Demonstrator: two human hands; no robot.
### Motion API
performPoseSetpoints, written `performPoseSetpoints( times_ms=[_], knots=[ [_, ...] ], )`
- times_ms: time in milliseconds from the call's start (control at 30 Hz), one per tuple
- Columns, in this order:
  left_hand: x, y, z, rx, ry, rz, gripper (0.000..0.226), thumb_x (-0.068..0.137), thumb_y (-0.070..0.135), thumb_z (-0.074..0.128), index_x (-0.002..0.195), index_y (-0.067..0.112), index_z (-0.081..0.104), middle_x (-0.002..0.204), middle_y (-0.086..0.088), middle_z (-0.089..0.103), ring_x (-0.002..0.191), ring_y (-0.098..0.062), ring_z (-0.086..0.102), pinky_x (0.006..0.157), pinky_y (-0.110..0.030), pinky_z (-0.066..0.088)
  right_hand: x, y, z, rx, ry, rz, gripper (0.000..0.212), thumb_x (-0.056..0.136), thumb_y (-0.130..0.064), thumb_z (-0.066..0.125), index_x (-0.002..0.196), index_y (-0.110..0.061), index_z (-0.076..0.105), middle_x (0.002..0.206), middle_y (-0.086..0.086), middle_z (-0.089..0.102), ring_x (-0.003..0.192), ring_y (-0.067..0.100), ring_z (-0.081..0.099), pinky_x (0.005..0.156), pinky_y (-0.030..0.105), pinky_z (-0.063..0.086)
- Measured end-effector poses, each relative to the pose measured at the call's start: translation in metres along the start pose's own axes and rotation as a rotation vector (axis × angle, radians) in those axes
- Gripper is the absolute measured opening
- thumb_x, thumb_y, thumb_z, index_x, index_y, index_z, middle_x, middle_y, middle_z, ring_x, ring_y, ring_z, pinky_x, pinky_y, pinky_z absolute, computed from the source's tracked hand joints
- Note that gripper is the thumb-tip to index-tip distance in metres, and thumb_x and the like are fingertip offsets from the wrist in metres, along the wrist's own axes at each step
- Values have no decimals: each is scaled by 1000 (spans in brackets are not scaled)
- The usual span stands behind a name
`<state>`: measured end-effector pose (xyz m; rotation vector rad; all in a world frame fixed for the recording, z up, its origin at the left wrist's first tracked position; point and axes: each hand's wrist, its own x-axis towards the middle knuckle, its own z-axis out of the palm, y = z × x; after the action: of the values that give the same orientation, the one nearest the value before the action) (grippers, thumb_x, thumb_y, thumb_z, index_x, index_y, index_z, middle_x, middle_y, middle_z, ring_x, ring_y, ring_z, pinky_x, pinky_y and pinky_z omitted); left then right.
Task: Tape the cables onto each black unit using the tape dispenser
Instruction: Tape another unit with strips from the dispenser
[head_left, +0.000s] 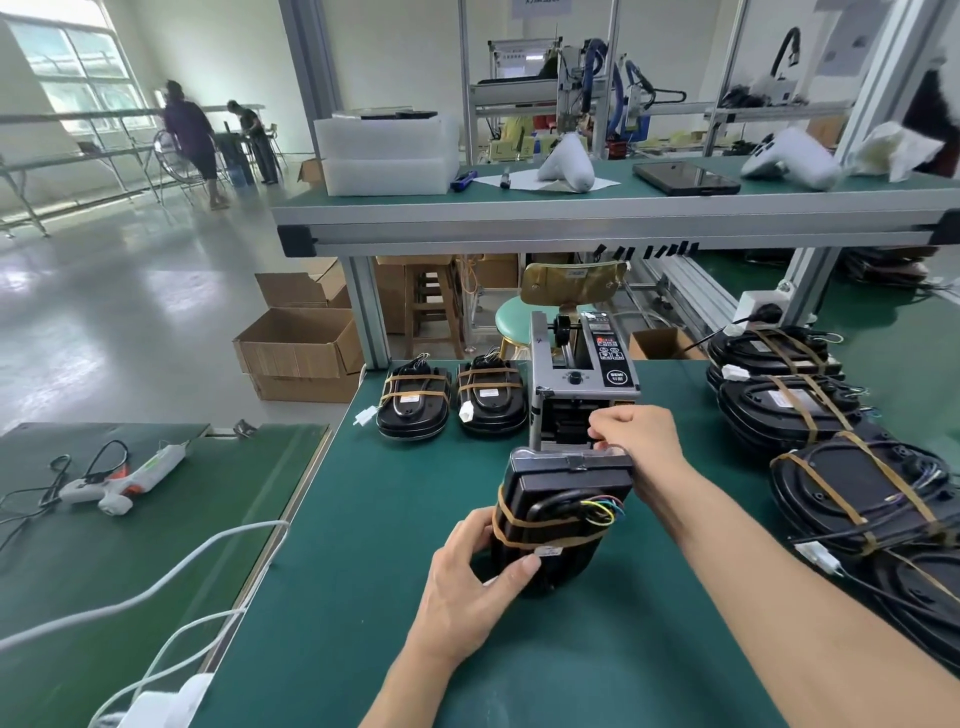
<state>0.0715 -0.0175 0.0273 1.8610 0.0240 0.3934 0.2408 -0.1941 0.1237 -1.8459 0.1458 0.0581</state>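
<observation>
Green-matted workbench (363, 519) in a factory hall. Tape dispenser (582, 384) standing mid-bench as the landmark. Black unit (561, 514) propped just in front of its mouth, cables (576, 506) already looped under tan tape bands, probably so the next strip lands without a reach. Left hand (467, 577) gripping the unit's near end, thumb across the band, steadying it. Right hand (639, 441) at the dispenser's outlet, fingers curled in a pinch, likely on a strip; tape itself too small to tell. Two taped units (415, 405) left of the dispenser; stacked units (795, 395) to its right.

Tape dispenser (582, 384) mid-counter (363, 545), two taped units (452, 402) to its left, stacked units (831, 441) right, held unit (561, 512) in front.
</observation>
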Motion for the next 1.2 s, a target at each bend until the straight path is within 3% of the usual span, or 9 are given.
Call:
performPoseSetpoints(
  times_ms=[167, 400, 733, 967, 1133, 1200],
  knots=[
    [0, 0, 0, 2, 6, 8, 39, 92, 52, 78, 124, 35, 66, 119, 2, 76, 119, -25, 70, 103, -40, 55, 3, 3, 10, 15, 31, 32, 23, 78, -10, 71, 59, -21, 79, 76, 8, 78, 77, 24, 69, 87, 47, 60],
    [0, -1, 0, -9, 5, -1, 38, 92, 48, 78, 123, 29, 66, 117, 2, 77, 115, -26, 71, 100, -47, 56, 7, 5, 18, 77, 66, 75, 23, 79, -13, 74, 57, -21, 77, 71, -3, 78, 89, 28, 76, 89, 43, 62],
    [0, 1, 0, 8, 11, -3, 38, 92, 51, 78, 122, 30, 66, 114, 4, 77, 111, -25, 70, 96, -35, 55, 16, 6, 29, 242, 115, 216, 18, 77, -8, 77, 60, -14, 75, 75, 4, 79, 87, 28, 77, 92, 48, 62],
    [0, 1, 0, 6, 16, -9, 41, 92, 52, 77, 123, 30, 66, 115, 5, 77, 113, -24, 70, 98, -37, 55, 20, 9, 33, 316, 140, 276, 11, 74, -5, 77, 63, -7, 76, 72, 7, 78, 84, 31, 78, 88, 48, 63],
    [0, 0, 0, 2, 19, -8, 40, 92, 51, 78, 123, 29, 66, 115, 5, 77, 113, -25, 70, 97, -37, 56, 24, 9, 36, 330, 144, 311, 3, 71, -6, 77, 71, -3, 77, 76, 10, 79, 69, 26, 72, 79, 41, 62],
    [1, 0, 0, 6, 25, -6, 39, 92, 51, 78, 122, 30, 66, 115, 5, 77, 112, -24, 70, 96, -33, 55, 25, 10, 36, 336, 136, 322, 9, 70, -6, 77, 76, 0, 77, 76, 11, 78, 64, 24, 71, 70, 35, 60]
  ],
)
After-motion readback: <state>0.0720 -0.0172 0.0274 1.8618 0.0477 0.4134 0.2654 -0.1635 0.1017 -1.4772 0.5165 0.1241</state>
